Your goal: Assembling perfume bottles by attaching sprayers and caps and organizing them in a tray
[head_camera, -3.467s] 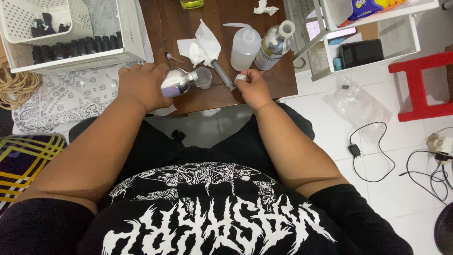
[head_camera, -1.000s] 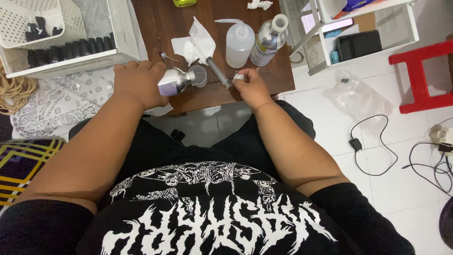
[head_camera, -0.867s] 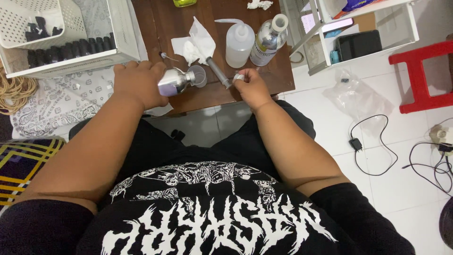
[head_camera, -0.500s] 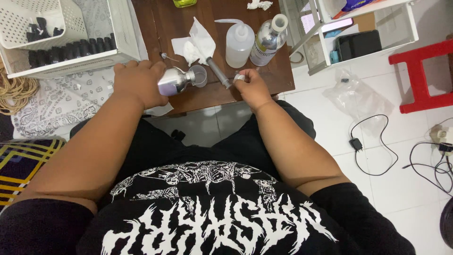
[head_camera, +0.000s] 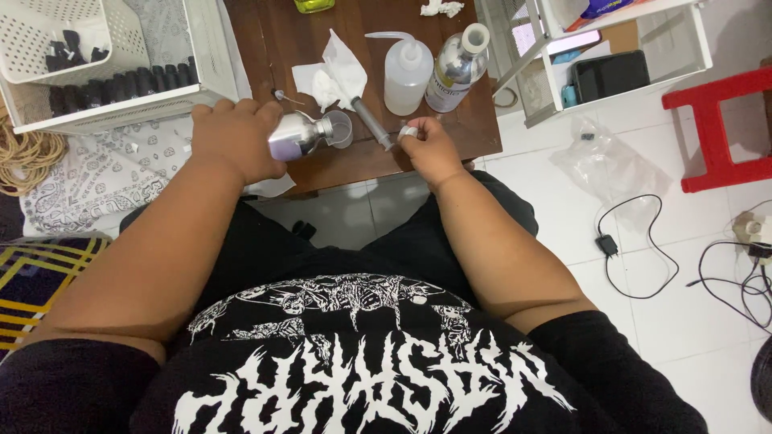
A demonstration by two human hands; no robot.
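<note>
Our left hand (head_camera: 233,137) grips a silver bottle (head_camera: 296,135), tipped on its side, mouth at a small clear cup (head_camera: 341,128) just right of it. Our right hand (head_camera: 430,145) pinches the end of a syringe (head_camera: 371,123), which slants up-left toward the cup. Tip the bottle too far and liquid could overshoot onto the surface (head_camera: 273,40); the light cup might topple if the syringe nudges it.

Single head-worn view, steeply downward over torso and arms; close above brown table (head_camera: 273,40)
</note>
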